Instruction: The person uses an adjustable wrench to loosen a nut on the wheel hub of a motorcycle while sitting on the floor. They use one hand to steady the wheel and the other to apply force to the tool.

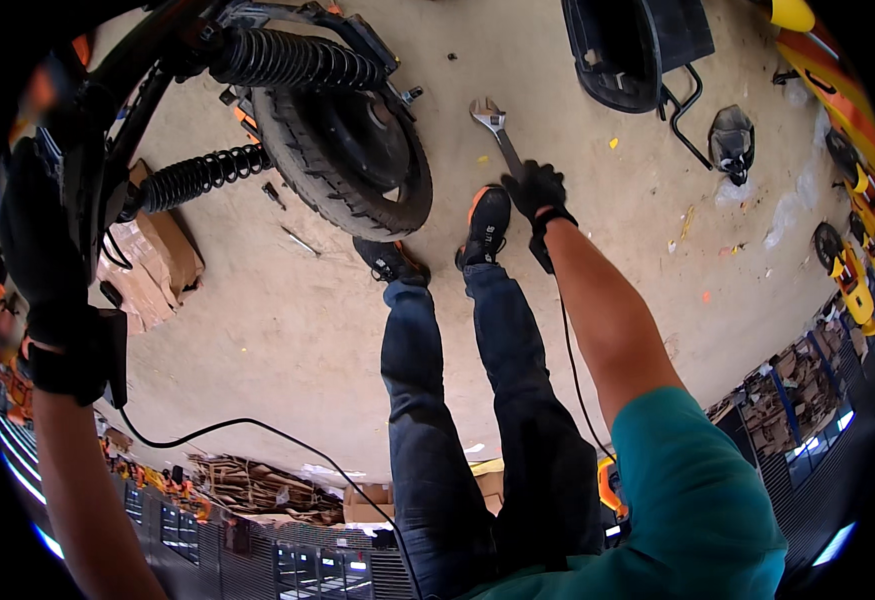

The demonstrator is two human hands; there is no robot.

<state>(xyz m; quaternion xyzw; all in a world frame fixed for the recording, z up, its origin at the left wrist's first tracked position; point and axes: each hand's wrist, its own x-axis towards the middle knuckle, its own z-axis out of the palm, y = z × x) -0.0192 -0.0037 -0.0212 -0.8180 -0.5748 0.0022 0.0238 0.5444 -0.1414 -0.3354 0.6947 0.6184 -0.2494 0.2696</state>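
My right hand (pixel 535 188), in a black glove, grips the handle of a large adjustable wrench (pixel 493 124) whose jaw points away from me, over the floor to the right of a black wheel (pixel 342 155). My left hand (pixel 42 245), also gloved, is at the far left against the black frame of a vehicle (pixel 97 100); its fingers are wrapped on that frame, partly hidden in shadow. Two coil-spring shock absorbers (pixel 297 60) flank the wheel. My shoes (pixel 482 225) stand just below and beside the tyre.
A black plastic housing (pixel 612 50) with a bent tube and a small black part (pixel 730 140) lie at upper right. Yellow vehicles (pixel 857 280) line the right edge. Flattened cardboard (pixel 157 270) lies under the frame; a thin metal tool (pixel 300 240) and small scraps are on the floor (pixel 677 300).
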